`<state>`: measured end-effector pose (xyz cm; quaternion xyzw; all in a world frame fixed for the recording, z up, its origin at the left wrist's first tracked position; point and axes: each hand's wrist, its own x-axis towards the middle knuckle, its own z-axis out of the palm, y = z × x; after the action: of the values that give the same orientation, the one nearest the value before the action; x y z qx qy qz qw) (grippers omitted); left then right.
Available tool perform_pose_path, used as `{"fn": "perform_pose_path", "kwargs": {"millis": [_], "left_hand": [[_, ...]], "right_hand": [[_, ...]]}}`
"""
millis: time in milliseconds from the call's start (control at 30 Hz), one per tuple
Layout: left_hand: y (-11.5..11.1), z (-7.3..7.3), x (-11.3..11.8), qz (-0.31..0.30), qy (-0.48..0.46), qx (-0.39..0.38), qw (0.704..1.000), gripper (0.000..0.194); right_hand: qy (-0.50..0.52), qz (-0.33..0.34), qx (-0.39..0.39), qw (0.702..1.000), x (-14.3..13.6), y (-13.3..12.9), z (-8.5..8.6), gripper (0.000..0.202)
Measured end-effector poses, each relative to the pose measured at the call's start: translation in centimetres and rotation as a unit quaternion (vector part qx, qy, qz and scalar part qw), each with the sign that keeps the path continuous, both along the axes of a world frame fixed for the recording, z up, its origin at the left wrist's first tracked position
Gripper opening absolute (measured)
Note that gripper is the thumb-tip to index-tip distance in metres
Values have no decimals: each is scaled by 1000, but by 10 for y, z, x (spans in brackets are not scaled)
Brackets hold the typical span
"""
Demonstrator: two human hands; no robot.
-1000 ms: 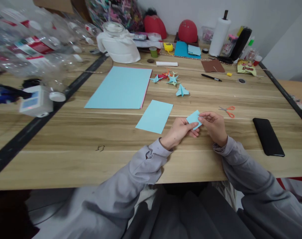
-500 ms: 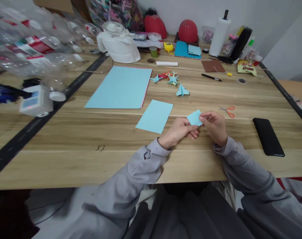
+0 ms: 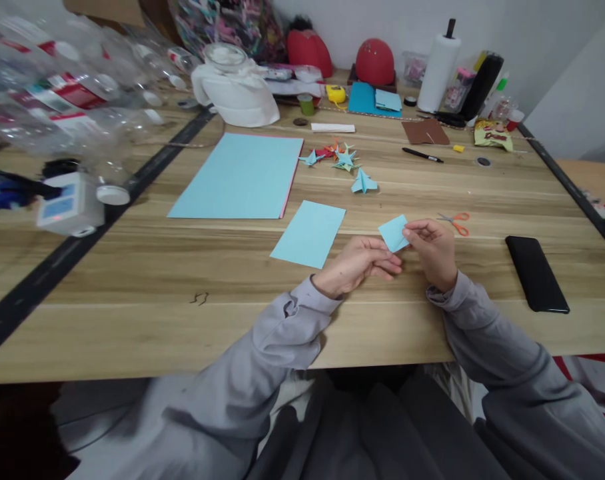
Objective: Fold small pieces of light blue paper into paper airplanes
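Observation:
A small folded light-blue paper (image 3: 393,233) is pinched at its right edge by my right hand (image 3: 432,248). My left hand (image 3: 360,265) lies just below and left of it, fingers apart, its fingertips at the paper's lower edge. To the left is a blue sheet (image 3: 309,233) flat on the table. A larger stack of blue sheets (image 3: 237,177) with a pink edge lies farther back. Folded paper figures (image 3: 344,158) sit behind, with one blue folded figure (image 3: 364,182) nearer my hands.
Orange-handled scissors (image 3: 455,223) lie beyond my right hand, and a black phone (image 3: 537,274) is at the right. A pen (image 3: 422,155) and brown paper (image 3: 426,132) are farther back. Plastic bottles (image 3: 72,93) and a white device (image 3: 70,205) stand at left.
The small blue paper has shifted slightly right and tilted up in my right hand. My left thumb has come off its face, and the left fingers are a little lower.

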<state>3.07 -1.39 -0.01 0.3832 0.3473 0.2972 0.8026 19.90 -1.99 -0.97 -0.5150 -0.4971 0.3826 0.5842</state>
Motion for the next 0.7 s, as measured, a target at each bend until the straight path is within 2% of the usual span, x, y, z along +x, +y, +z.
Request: {"fn": "perform_pose_path", "kwargs": {"millis": [167, 367, 567, 700], "left_hand": [[-1, -2, 2, 17, -32, -19, 999, 11], [-5, -8, 12, 88, 16, 59, 994, 25], [-7, -8, 11, 94, 9, 69, 993, 31], [-7, -8, 11, 82, 5, 73, 994, 32]], "right_hand": [[4, 14, -4, 1000, -4, -3, 1, 30], [-10, 43, 0, 999, -8, -5, -4, 34], [28, 79, -16, 996, -9, -4, -7, 49], [1, 128, -42, 991, -7, -6, -5, 45]]}}
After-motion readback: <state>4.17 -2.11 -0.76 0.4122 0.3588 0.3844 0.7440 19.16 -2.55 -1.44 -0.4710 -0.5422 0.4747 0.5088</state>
